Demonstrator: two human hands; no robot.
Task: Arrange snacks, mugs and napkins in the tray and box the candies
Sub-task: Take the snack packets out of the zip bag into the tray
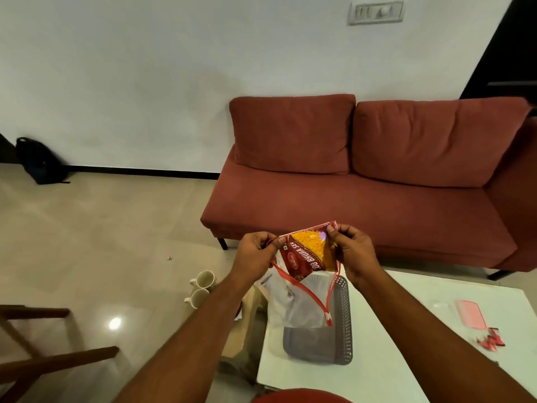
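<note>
Landmark: the white table (406,344) in the lower right; every place below is given from it.
Red round thing: a curved red edge (302,398) shows at the bottom of the view, at the table's near edge; I cannot tell what it is.
Tray: a grey perforated tray (340,330) lies on the table's left part, its near end bare.
Candies: a few red-wrapped candies (491,341) lie on the table's right side, well apart from the tray.
Pink box: a flat pink box (470,314) lies on the table just beyond the candies.
Wooden frame: brown wooden rails (58,359) stand on the floor far to the left of the table.
Clear bag: a see-through bag (296,303) with a red zip strip hangs over the tray's far end, above the table's left edge.
Snack packet: a red packet (308,251) with yellow sev showing through its window is held up in the air above the tray's far end, half out of the clear bag's mouth.
Left hand: the left hand (255,257) pinches the packet's left top corner, fingers closed tight on it.
Right hand: the right hand (353,251) pinches the packet's right top corner, thumb and fingers closed on it.
Mugs: two cream mugs (202,286) lie on their sides, touching, just left of the table; what they rest on is hidden.
Sofa: a red sofa (363,184) stands beyond the table against the wall.
Black bag: a black bag (37,161) leans on the wall, far left of the table.
Switch plate: a switch plate (376,13) sits high on the wall beyond the table.
</note>
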